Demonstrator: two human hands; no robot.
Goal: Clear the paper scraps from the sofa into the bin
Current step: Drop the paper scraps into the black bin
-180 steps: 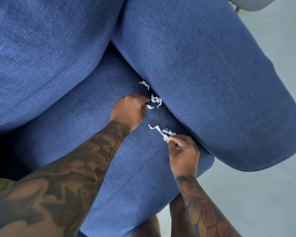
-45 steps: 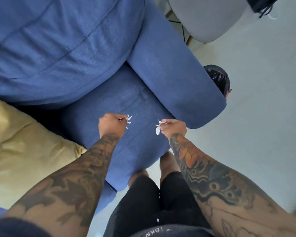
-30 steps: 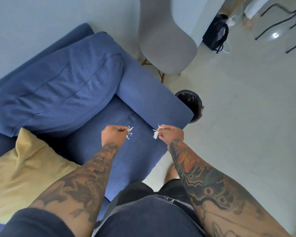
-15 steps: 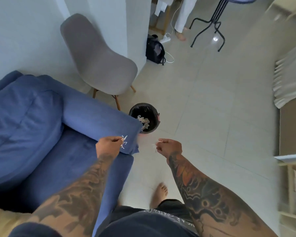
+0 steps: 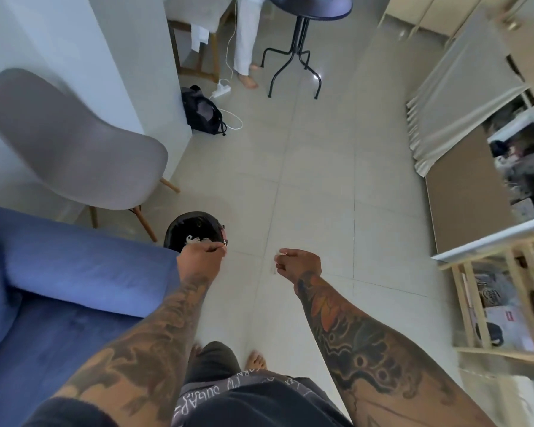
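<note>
A blue sofa is seen at the left edge, with its padded armrest running toward the middle of the view. Behind it a grey chair on wooden legs is set against the white wall. A small round bin with a black liner is placed on the tiled floor just beyond the end of the armrest, and white paper scraps are seen lying inside it. The left hand is held over the near rim of the bin, its fingers curled and pinched together; a small pale bit is glimpsed at the fingertips, but whether paper is held there cannot be told. Further right, over bare floor tiles, the right hand is held apart from the bin, its fingers loosely curled round a small white scrap at the fingertips. A dark bag is seen by the wall, a round black table beyond it, and wooden shelves at the far right.
</note>
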